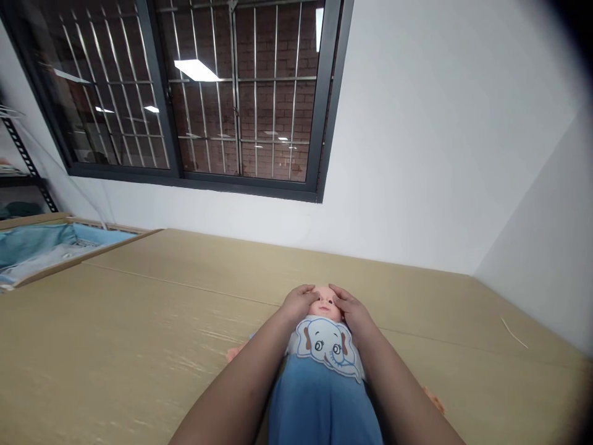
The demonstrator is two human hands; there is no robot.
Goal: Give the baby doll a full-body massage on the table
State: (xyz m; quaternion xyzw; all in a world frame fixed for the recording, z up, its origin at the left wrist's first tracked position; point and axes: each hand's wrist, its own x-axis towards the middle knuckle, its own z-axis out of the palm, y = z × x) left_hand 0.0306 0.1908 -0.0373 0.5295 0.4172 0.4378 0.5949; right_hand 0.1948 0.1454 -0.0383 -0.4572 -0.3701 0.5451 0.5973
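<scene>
A baby doll (324,309) lies face up on the table, its head pointing toward the wall. Over its chest is a white elephant bib (327,345), blue-edged with brown ears. Blue cloth (324,402) covers its lower body. My left hand (299,304) cups one side of the doll's head, thumb on the face near an eye. Against the other side, my right hand (354,312) curls its fingers over the forehead and temple. Both forearms run along the doll's body. Peach-orange bits (237,351) show beyond my arms, mostly hidden.
Tan sheeting covers the table (152,346), which meets a white wall (417,154). A barred window (241,93) is above. At the far left stands a crib-like box with blue lining (55,238), near a black shelf rack (23,148). A thin pale strip (514,334) lies at right.
</scene>
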